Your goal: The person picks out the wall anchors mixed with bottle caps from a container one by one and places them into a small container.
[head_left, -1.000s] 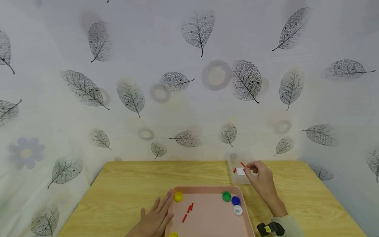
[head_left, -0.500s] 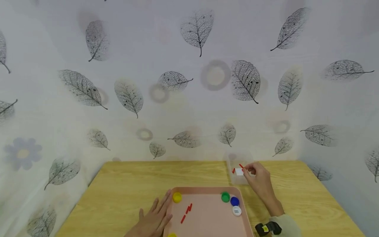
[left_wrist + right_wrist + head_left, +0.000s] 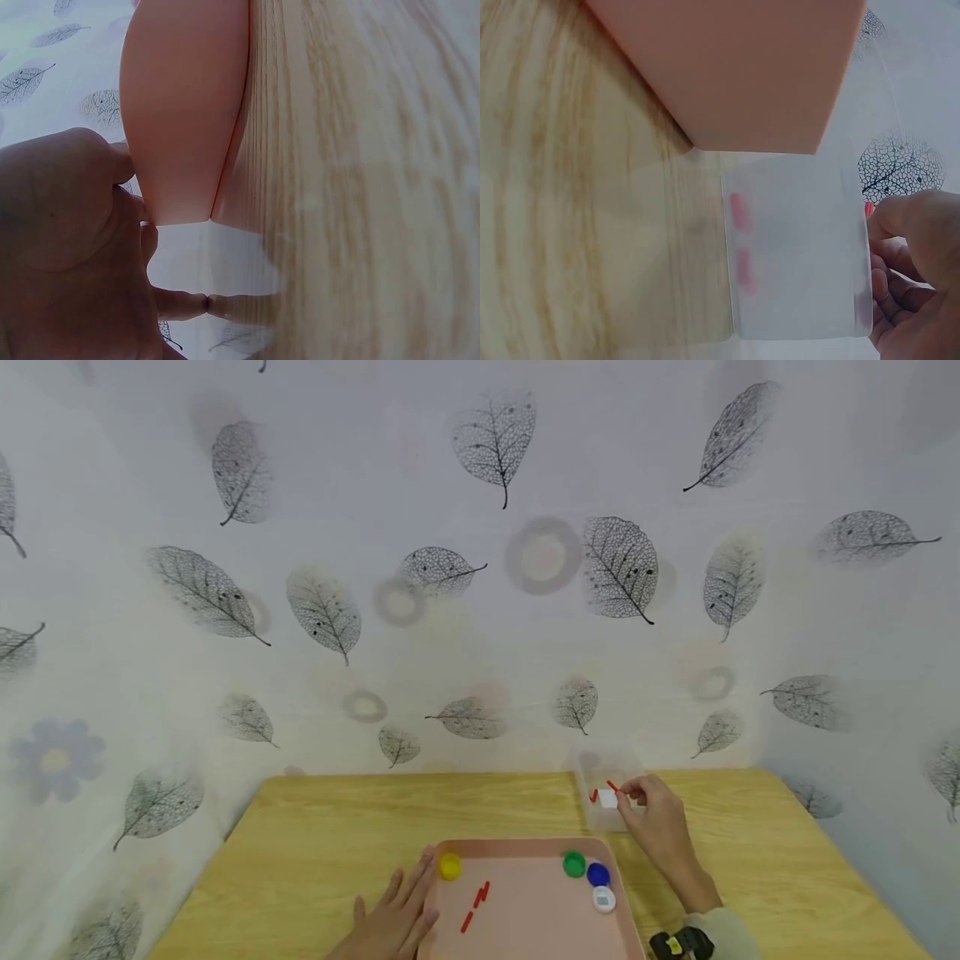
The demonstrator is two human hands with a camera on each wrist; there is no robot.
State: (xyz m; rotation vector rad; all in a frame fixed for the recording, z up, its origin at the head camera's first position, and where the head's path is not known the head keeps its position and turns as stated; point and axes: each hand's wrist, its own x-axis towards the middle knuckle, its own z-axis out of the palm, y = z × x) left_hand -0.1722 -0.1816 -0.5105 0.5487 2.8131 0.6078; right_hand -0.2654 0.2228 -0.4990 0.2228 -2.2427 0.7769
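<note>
Above a translucent plastic box (image 3: 598,821) at the back right, my right hand (image 3: 662,827) pinches a short red stick (image 3: 612,786) between thumb and fingertips. More red sticks lie inside the box beside a white square piece (image 3: 607,798); in the right wrist view two red shapes (image 3: 744,268) show blurred through its wall. My left hand (image 3: 392,917) rests against the left side of the pink tray (image 3: 517,846) with its fingers straight and spread. Three red sticks (image 3: 467,922) lie in a slanting line on the tray's left half.
A yellow cap (image 3: 450,867) sits in the tray's far left corner. Green (image 3: 574,864), blue (image 3: 597,874) and white (image 3: 603,899) round caps cluster at its far right corner. The wooden table (image 3: 337,810) ends at a leaf-patterned cloth (image 3: 465,635) behind.
The head view has tilted slightly upward, so a second yellow cap at the bottom has slipped out of frame. Both hands keep nearly the same places, the red stick still pinched over the box.
</note>
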